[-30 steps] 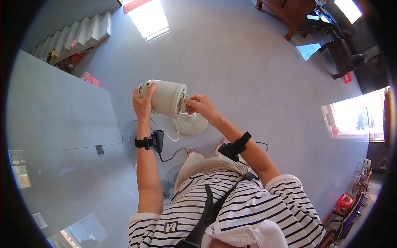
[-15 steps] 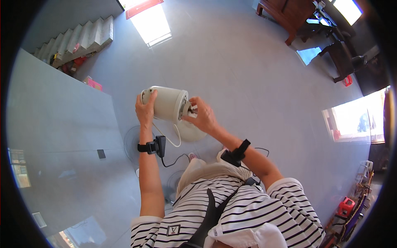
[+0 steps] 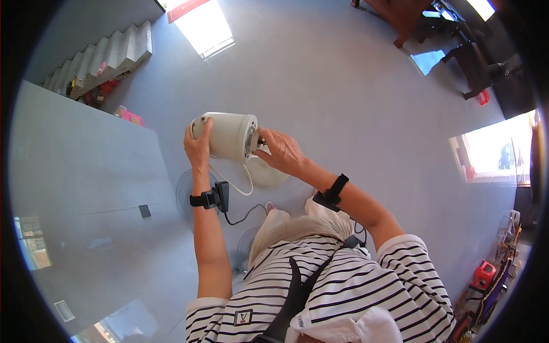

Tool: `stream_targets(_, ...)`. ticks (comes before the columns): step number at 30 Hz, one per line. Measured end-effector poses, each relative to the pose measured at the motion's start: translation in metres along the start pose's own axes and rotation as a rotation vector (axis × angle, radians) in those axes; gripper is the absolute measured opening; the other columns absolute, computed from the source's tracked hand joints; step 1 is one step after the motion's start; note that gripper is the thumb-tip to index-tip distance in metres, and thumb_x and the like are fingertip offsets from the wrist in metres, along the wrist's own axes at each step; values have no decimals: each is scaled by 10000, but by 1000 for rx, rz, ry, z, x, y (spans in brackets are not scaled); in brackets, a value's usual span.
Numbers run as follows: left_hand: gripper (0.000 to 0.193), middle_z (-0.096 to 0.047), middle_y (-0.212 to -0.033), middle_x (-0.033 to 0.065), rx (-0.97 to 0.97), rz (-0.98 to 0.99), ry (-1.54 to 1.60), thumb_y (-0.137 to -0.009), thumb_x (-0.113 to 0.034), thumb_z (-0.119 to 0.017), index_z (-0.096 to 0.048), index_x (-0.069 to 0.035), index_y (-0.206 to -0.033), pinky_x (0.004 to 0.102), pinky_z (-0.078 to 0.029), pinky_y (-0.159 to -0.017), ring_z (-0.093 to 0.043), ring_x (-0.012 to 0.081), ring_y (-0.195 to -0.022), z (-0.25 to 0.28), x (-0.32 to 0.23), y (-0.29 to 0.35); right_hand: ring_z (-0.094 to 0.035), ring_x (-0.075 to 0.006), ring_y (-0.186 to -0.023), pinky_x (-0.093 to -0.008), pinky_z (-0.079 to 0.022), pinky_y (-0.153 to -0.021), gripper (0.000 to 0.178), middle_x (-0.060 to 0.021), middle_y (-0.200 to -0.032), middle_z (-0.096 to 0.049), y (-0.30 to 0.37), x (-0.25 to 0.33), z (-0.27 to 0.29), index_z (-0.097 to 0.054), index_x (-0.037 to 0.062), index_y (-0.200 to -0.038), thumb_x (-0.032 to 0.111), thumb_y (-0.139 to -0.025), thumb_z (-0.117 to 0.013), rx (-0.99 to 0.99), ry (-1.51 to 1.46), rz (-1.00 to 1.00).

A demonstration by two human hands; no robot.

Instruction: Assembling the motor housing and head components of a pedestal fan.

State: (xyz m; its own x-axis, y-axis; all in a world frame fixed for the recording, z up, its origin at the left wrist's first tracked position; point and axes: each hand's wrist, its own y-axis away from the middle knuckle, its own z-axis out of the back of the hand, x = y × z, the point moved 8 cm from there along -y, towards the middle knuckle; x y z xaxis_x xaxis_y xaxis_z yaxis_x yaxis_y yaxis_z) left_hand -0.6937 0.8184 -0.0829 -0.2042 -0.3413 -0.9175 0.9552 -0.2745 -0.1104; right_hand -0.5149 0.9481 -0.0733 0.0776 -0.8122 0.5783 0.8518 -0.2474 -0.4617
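Just off centre toward ten o'clock, the left hand (image 3: 198,148) clasps a cream drum (image 3: 230,137) above grey floor (image 3: 349,103); the half-curled right hand (image 3: 284,153) meets its three-o'clock end, grip unclear. Stairs (image 3: 118,52) rise farther out.

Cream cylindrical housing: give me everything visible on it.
The cream housing is a smooth, slightly tapered cylinder, plastic by its look. A small round fitting sits near its left end; the wider right end has a rim and exposed metallic-looking parts. It lies sideways in the left hand, which grips the left end. The right hand is at the right end; exact fingertip contact is unclear. A pale cable loops below; its attachment point is hidden.
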Motion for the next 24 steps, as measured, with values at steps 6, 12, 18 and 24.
stream_targets(6, 503, -595, -856, 91, 13, 16, 27, -689, -453, -667, -586, -13, -919, 310, -439, -724, -554, 194, -785, 0, -1, -1, -587, -327, -648, -387, -461, -587, 312, -126, -737, -608, 7, -33, -14, -480, 43, -1029, 208, -781, -575, 13, -64, -417)
stream_targets(12, 498, -591, -861, 92, 13, 26, 7, -691, -452, -666, -585, -14, -914, 308, -436, -731, -551, 191, -797, -1, -3, 2, -591, -216, -629, -334, -467, -631, 509, -90, -605, -575, 13, -60, -44, -585, -15, -848, 456, -864, -392, 154, -429, -630)
stream_targets(18, 494, -588, -870, 92, 5, 25, 24, -696, -448, -665, -583, -14, -917, 303, -434, -731, -548, 188, -802, 0, -2, 3, -558, -318, -846, -378, -472, -686, 457, -160, -919, -559, 8, -19, 12, -441, 66, -1119, 195, -730, -643, -150, -149, -321)
stream_targets(24, 481, -590, -858, 81, 11, 28, 24, -702, -443, -663, -583, -19, -914, 299, -432, -730, -543, 179, -794, 0, 0, 1, -556, -301, -849, -354, -479, -711, 486, -133, -986, -498, 4, -1, -2, -443, 35, -1084, 110, -676, -696, -113, -37, -78)
